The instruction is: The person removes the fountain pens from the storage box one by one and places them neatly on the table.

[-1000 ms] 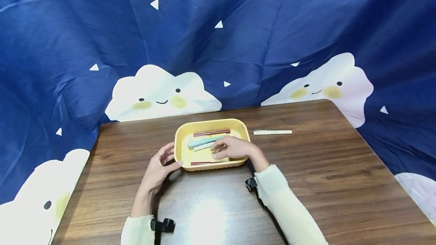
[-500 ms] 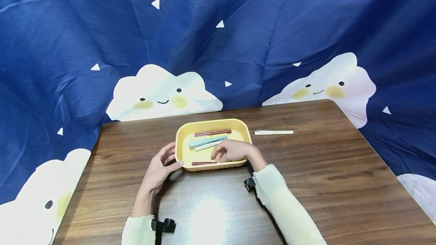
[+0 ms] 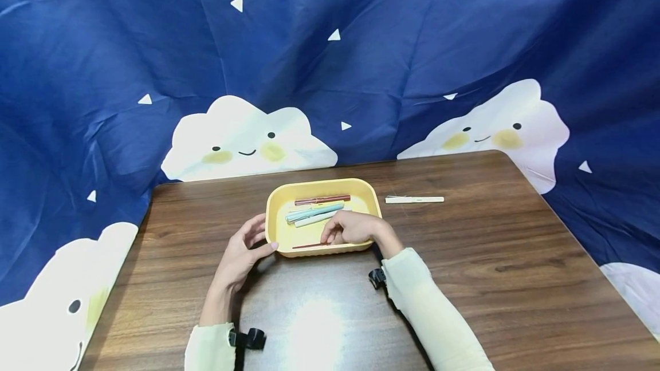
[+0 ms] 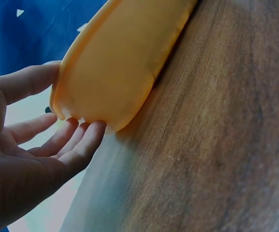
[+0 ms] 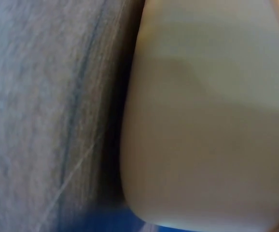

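Observation:
A yellow tray [image 3: 367, 192] stands on the table with several pens in it. My left hand [image 3: 242, 253] holds the tray's left end, thumb at the front corner of the rim and fingers against the outer wall [image 4: 115, 67]. Reaching over the right side, my right hand [image 3: 356, 227] pinches a dark red pen [image 3: 306, 245] near the tray's front wall, with its fingers hiding the pen's right part. Behind the hand lie another dark red pen [image 3: 322, 200], light blue pens [image 3: 314, 212] and a white pen [image 3: 315, 218]. The right wrist view shows only the tray's outer wall [image 5: 207, 121] and the table.
Right of the tray, a white pen [image 3: 414, 200] lies on the brown wooden table [image 3: 490, 256]. A blue cloth [image 3: 361, 62] printed with clouds hangs behind the table. Black cameras sit at both wrists.
My right hand has lowered to the front of the tray, and its fingers have closed on the dark red pen, which has shifted slightly. My left hand has stayed on the tray.

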`<state>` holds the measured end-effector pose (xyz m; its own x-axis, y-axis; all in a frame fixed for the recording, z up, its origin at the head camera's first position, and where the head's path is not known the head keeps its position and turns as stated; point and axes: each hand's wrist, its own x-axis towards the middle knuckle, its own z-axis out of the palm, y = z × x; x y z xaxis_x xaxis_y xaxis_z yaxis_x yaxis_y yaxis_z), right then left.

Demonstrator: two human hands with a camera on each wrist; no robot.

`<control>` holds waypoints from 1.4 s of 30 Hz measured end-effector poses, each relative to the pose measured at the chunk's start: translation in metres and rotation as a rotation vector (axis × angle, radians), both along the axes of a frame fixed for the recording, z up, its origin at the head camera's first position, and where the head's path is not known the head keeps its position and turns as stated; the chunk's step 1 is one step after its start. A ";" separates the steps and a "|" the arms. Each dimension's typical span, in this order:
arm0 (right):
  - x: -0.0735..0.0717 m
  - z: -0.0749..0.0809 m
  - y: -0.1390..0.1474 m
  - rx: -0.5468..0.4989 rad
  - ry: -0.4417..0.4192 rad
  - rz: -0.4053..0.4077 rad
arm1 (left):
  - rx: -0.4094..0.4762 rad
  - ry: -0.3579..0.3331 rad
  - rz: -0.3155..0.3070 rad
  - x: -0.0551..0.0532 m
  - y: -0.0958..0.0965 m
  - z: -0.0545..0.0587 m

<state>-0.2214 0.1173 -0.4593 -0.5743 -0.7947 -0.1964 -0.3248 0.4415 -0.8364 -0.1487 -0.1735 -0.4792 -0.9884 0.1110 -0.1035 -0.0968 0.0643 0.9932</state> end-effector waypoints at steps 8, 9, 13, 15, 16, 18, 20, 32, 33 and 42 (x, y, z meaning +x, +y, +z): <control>-0.001 -0.001 0.001 -0.087 0.000 -0.050 | 0.007 0.002 -0.005 0.001 -0.001 0.003; -0.001 -0.001 0.002 -0.095 0.006 -0.055 | 0.007 0.001 -0.004 0.001 0.000 0.002; -0.001 -0.001 0.003 -0.115 0.051 -0.097 | 0.002 -0.003 -0.001 0.000 0.000 0.002; -0.001 0.001 0.003 -0.115 0.071 -0.125 | -0.001 -0.002 0.000 -0.001 0.001 0.002; -0.001 0.002 0.003 -0.116 0.083 -0.136 | -0.001 0.000 0.000 -0.001 0.001 0.002; -0.002 0.003 0.004 -0.116 0.101 -0.155 | 0.000 0.006 0.000 -0.001 0.001 0.003; -0.002 0.004 0.005 -0.117 0.127 -0.166 | 0.002 0.006 -0.003 -0.001 0.000 0.003; -0.002 0.016 0.013 -0.124 0.261 -0.261 | 0.027 0.006 -0.013 0.000 0.001 0.002; -0.002 0.017 0.014 -0.129 0.285 -0.264 | 0.028 0.006 -0.014 0.000 0.001 0.001; -0.003 0.024 0.026 -0.227 0.349 -0.321 | 0.025 -0.002 -0.013 0.001 0.000 0.002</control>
<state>-0.2244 0.1431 -0.4357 -0.7965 -0.5679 0.2074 -0.4796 0.3846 -0.7887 -0.1473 -0.1739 -0.4775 -0.9866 0.1269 -0.1024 -0.0980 0.0406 0.9944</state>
